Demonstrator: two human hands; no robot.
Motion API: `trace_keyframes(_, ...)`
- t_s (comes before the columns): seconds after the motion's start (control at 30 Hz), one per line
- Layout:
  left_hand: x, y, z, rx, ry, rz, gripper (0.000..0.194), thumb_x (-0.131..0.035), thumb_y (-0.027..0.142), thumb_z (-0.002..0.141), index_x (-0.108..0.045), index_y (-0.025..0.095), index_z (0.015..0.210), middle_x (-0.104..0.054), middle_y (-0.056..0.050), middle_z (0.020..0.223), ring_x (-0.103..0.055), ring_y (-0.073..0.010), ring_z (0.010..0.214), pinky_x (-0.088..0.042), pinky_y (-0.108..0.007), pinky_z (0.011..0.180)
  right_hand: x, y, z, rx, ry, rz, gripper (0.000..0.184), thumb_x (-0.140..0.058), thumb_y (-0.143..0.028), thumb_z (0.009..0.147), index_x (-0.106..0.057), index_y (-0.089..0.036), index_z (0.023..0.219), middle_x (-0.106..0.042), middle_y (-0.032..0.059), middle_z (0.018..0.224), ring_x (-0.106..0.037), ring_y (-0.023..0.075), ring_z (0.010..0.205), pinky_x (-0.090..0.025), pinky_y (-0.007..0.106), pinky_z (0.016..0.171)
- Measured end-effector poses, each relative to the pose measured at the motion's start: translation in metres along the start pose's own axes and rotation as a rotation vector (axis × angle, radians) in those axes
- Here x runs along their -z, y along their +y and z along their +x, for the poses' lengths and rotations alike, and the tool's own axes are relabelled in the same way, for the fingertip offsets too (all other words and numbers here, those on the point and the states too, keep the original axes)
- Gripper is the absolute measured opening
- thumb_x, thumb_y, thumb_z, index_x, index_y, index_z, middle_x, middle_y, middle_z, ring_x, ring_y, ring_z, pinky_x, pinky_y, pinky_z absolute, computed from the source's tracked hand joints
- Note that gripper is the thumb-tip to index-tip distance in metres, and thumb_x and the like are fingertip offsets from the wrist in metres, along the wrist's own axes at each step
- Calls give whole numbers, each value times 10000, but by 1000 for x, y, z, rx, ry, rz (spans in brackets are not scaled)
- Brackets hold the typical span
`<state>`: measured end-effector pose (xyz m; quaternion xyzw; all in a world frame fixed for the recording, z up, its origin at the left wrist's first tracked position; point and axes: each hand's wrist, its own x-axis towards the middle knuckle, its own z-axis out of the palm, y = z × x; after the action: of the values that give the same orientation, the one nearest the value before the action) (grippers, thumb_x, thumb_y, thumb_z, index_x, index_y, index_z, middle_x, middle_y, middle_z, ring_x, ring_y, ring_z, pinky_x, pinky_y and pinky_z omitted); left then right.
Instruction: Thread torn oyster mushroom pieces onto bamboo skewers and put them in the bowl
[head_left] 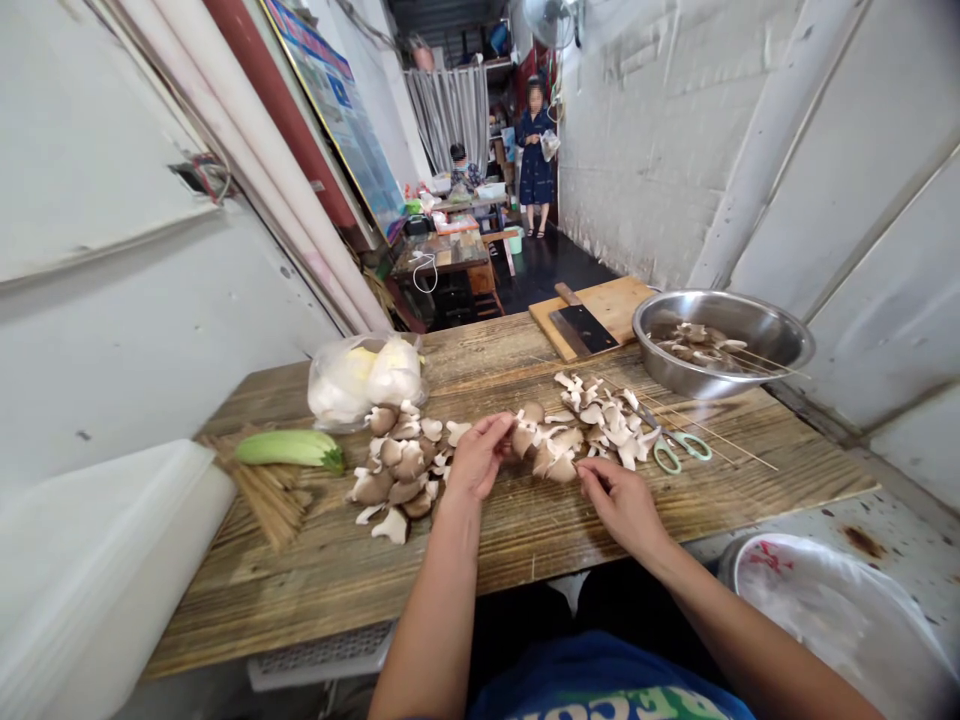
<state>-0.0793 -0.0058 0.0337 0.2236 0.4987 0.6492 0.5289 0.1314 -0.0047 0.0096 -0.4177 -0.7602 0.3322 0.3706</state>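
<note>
Between my hands, a row of grey-brown oyster mushrooms (551, 445) is bunched just above the wooden table. My left hand (480, 460) pinches a mushroom at the row's left end. The thumb and finger of my right hand (619, 500) are pressed together at its right end, on what looks like the end of a bamboo skewer, mostly hidden by the caps. A pile of loose mushrooms (401, 465) lies left of my left hand. Beyond my right hand sit more mushrooms (611, 415), beside scissors (679, 448) with pale green handles and loose bamboo skewers (720, 432).
A steel bowl (724, 385) holds skewered mushrooms at the back right, beside a cutting board (619, 300) with a cleaver (583, 328). Left are a plastic bag (364, 385), a green gourd-like vegetable (289, 448) and a bundle of sticks (274, 505). A lined bin (832, 610) stands right. Two people are far back.
</note>
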Motion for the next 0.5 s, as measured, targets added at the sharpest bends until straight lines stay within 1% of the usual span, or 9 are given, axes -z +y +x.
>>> trace_keyframes(0.07,6,8,1,-45,96,-22,401,-732,433,625,-640,162,906,-656,-36,857,-584,-97,686,-432,-212,604,1,-1,5,9,-1,-10,241,-421,-291,884,-631,-188,826,-572,-4,607,-538,148,565,-393,236,562)
trace_keyframes(0.13,11,14,3,-77,165,-24,419,-686,490,660,-637,162,917,-663,-59,912,-606,-115,758,-446,-223,649,2,-1,9,17,-18,-23,246,-417,-290,884,-629,-189,811,-568,-6,597,-533,147,557,-389,234,556)
trace_keyframes(0.2,12,18,4,-41,140,16,425,-698,488,647,-656,143,891,-673,-77,888,-613,-129,764,-447,-231,652,4,1,14,32,-47,-31,252,-413,-288,884,-630,-189,801,-571,-6,594,-533,146,554,-391,232,557)
trace_keyframes(0.27,9,19,5,14,81,72,410,-755,441,585,-678,128,839,-682,-77,826,-607,-132,714,-443,-239,634,7,3,17,52,-68,-40,253,-416,-291,882,-638,-188,814,-588,-1,607,-537,147,560,-396,229,557)
trace_keyframes(0.37,5,21,5,11,69,118,379,-823,353,476,-688,127,749,-676,-41,727,-576,-107,637,-431,-233,616,13,6,21,76,-90,-75,245,-435,-295,875,-653,-186,848,-620,7,645,-545,146,569,-395,223,553)
trace_keyframes(0.43,5,24,5,21,54,137,372,-832,340,457,-689,126,724,-668,-30,697,-566,-101,630,-430,-231,620,18,6,24,80,-101,-112,234,-450,-287,866,-661,-187,856,-634,8,657,-551,144,569,-394,223,557)
trace_keyframes(0.5,7,25,5,47,12,162,369,-824,353,476,-694,124,736,-667,-33,705,-566,-104,642,-433,-238,632,24,5,25,90,-116,-142,225,-460,-275,859,-667,-188,855,-646,10,669,-564,146,581,-397,224,572)
